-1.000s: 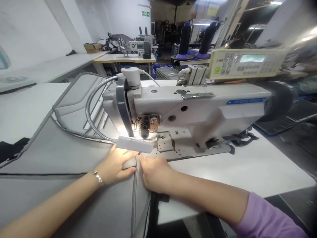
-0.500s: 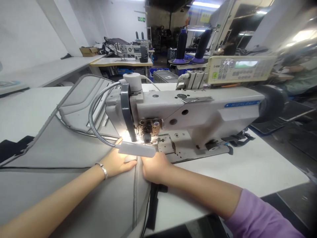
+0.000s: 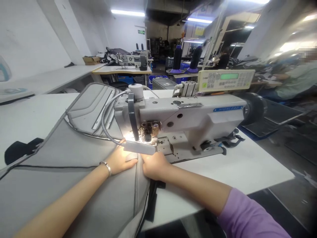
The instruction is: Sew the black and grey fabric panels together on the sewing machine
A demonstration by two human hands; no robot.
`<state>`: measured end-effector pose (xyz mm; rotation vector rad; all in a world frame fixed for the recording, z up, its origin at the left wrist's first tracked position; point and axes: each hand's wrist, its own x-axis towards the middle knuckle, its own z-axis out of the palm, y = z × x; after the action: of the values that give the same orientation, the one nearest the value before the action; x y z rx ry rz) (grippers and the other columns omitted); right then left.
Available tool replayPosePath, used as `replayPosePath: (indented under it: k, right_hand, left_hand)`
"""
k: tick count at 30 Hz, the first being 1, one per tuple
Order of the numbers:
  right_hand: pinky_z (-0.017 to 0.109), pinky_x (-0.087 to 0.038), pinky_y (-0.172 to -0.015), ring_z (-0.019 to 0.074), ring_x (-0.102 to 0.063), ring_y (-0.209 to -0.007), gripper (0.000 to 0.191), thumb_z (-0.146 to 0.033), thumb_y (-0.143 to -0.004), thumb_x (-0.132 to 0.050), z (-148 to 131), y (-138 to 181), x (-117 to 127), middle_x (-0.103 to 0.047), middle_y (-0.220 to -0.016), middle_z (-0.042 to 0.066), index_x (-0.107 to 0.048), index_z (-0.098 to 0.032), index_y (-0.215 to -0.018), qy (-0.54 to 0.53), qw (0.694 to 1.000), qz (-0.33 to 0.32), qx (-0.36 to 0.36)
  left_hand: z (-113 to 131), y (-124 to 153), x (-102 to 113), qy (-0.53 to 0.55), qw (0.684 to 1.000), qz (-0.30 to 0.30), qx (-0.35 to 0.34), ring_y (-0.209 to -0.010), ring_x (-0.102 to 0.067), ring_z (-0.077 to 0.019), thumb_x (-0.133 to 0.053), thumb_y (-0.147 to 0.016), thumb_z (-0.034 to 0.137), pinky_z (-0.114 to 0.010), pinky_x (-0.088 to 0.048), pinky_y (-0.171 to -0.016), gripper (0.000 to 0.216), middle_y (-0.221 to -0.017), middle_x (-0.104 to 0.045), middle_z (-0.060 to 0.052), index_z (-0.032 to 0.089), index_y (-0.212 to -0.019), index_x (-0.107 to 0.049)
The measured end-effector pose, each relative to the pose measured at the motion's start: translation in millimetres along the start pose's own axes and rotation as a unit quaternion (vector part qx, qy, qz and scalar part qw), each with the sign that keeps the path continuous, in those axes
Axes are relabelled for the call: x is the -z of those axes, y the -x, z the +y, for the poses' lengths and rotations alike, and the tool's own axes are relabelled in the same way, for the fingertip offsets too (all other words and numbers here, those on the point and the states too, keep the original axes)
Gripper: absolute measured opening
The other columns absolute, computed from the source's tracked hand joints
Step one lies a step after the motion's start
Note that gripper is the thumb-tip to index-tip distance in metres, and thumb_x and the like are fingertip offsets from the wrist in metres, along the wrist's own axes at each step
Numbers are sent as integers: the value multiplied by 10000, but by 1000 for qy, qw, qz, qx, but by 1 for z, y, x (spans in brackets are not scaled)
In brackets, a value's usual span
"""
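A large grey padded fabric panel point(image 3: 109, 205) with dark piped seams lies under the needle area of a sewing machine point(image 3: 183, 112). My left hand point(image 3: 120, 161) rests flat on the panel left of the needle, thumb stretched toward the seam. Its fingertips are partly hidden behind a white lamp point(image 3: 140, 148) on a bendable metal neck. Close by on the right, my right hand point(image 3: 157, 166) is closed with curled fingers on the panel's edge strip, just in front of the needle plate. The lamp's glow and body cover the stitching point.
A control panel point(image 3: 226, 80) with a green display stands behind the machine, near two black thread cones point(image 3: 177, 59). The white table point(image 3: 230, 168) extends right. Further back is another sewing machine point(image 3: 132, 60). A person in a light top point(image 3: 294, 82) is at the far right.
The camera view has tilted up and shifted slightly, so the machine appears a little smaller and lower. Both hands keep about the same place on the panel.
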<state>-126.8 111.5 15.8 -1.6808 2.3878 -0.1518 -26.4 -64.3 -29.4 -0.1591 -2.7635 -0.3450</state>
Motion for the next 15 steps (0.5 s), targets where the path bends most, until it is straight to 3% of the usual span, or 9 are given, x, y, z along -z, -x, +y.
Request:
replayPosePath:
  k: [8,15]
  right_hand:
    - [352,-448,-611,268,-626,-756,247,-229,-775,-448,0,6,-9,-659,-905,105,-553,-147,-984,29,1000,1,-3]
    - [356,-459,-653,265,-628,-816,308,-230,-794,-430,0,5,-10,-660,-939,103,-545,-164,-1072,46,999,6,-4]
  left_hand:
    - [10,8,-1,7,1000,13,-3,-1111,-493,-299,-425,-879,438,-507,-339,-1019,405,-1134,-601,-112,164,-1134,-581]
    - [7,8,-3,-2,1000,24,-4,-1048,-519,-292,-451,-857,446,-473,-398,-942,364,-1109,-612,-98,181,-1047,-612]
